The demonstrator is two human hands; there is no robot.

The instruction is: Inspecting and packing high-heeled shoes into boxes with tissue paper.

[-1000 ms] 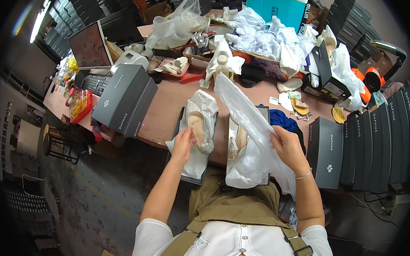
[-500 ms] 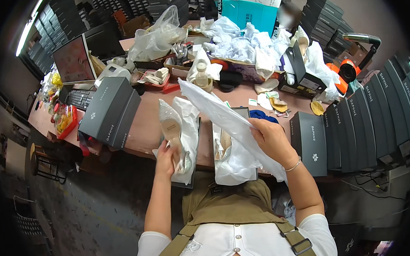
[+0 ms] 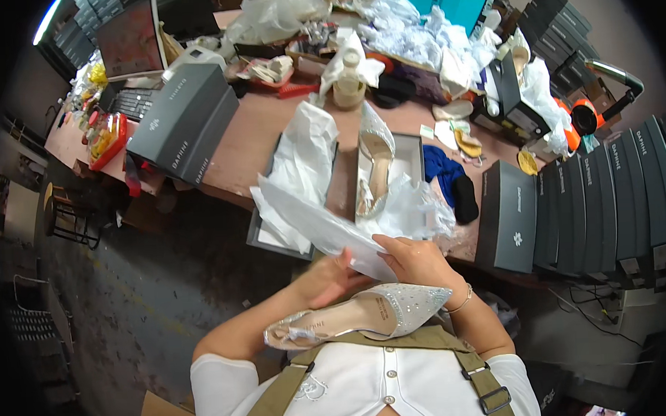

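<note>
A folded sheet of white tissue paper slants in front of me. My right hand pinches its near end. Beside it, my left hand, slightly blurred, closes on the same sheet's lower edge. A silvery, glittery pointed slingback shoe lies sideways against my chest, over my left wrist; what supports it is hidden. Its similar mate, another slingback, sits toe away in the right shoe box, with crumpled tissue near its heel. The left shoe box holds white tissue.
Dark closed shoe boxes stand at left and in a row at right. A blue cloth and black item lie beside the right box. Behind are a clear bottle and a crumpled white paper heap.
The shoe in my left hand has come from above the left box to my chest. My right hand has lowered the tissue sheet toward me, and my left hand has joined it there.
</note>
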